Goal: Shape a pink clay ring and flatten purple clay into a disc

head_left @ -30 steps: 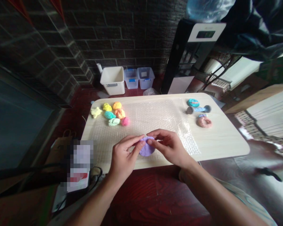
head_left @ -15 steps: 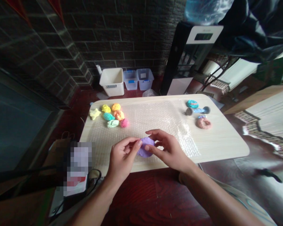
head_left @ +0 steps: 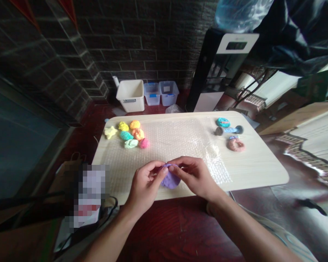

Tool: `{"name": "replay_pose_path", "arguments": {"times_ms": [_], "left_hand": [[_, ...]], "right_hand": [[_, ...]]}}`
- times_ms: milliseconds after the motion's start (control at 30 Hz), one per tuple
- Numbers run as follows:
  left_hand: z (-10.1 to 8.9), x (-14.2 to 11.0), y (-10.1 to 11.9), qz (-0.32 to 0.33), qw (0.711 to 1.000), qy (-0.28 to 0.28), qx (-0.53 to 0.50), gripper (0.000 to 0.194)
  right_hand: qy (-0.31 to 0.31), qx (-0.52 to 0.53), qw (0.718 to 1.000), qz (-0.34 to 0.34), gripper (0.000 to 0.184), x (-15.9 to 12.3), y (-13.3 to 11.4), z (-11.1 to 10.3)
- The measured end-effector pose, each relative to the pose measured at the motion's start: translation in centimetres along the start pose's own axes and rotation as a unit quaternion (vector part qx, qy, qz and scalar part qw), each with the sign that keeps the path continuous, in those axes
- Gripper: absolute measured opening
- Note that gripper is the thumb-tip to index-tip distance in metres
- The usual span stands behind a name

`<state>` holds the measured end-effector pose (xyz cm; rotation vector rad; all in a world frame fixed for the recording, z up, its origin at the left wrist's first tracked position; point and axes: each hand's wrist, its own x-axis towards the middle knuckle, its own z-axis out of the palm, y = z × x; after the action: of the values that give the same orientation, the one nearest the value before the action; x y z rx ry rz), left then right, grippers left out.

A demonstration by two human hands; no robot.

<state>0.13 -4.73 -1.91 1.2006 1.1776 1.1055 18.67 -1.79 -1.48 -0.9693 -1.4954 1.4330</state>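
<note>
A flattened round piece of purple modelling clay (head_left: 171, 179) hangs between my hands, above the near edge of the table. My left hand (head_left: 147, 182) pinches its upper left rim between thumb and fingers. On the upper right rim, my right hand (head_left: 192, 174) pinches it too, the two thumbs almost meeting at the top. Fingers behind the clay are partly hidden. Bubble wrap (head_left: 177, 136) lies flat on the table under and beyond the hands.
Several coloured clay lumps, among them a pink one (head_left: 144, 143), sit at the table's left. At its right lie a teal round piece (head_left: 223, 122), a blue dumbbell shape (head_left: 229, 130) and a pinkish ring (head_left: 236, 145). Bins (head_left: 131, 95) and a water dispenser (head_left: 207, 69) stand behind the table (head_left: 262, 165).
My right hand has moved from the clay's right side to its top rim, closing its fingers there beside my left thumb. The clay now hangs slightly lower.
</note>
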Motion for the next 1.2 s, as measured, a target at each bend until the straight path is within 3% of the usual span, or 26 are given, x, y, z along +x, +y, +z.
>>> {"name": "replay_pose_path", "arguments": {"times_ms": [233, 400, 600, 700, 833, 1000, 1200], "left_hand": [[0.5, 0.1, 0.3, -0.007, 0.999, 0.024, -0.046, 0.029], [1.0, -0.1, -0.1, -0.085, 0.986, -0.045, -0.136, 0.04], [1.0, -0.2, 0.1, -0.096, 0.983, -0.055, -0.148, 0.038], [1.1, -0.2, 0.2, -0.09, 0.982, -0.056, -0.158, 0.035], [1.0, -0.3, 0.1, -0.075, 0.981, -0.049, -0.171, 0.032], [0.5, -0.2, -0.3, -0.058, 0.984, -0.033, -0.167, 0.027], [0.4, -0.1, -0.3, -0.068, 0.983, -0.015, -0.171, 0.029]], "right_hand": [[0.029, -0.001, 0.999, -0.026, 0.027, -0.2, 0.3, 0.2], [0.085, -0.02, 0.995, -0.051, 0.02, 0.0, 0.2, -0.1], [0.047, -0.044, 0.997, -0.035, 0.025, 0.0, -0.3, -0.5], [0.033, -0.068, 0.995, -0.057, 0.032, -0.3, -0.7, -0.5], [0.015, -0.095, 0.992, -0.081, 0.027, -0.4, -0.9, -0.1], [0.041, -0.032, 0.998, -0.021, 0.042, -0.3, -0.5, 0.4], [0.003, 0.03, 0.999, 0.02, 0.031, 0.0, -0.3, 0.0]]}}
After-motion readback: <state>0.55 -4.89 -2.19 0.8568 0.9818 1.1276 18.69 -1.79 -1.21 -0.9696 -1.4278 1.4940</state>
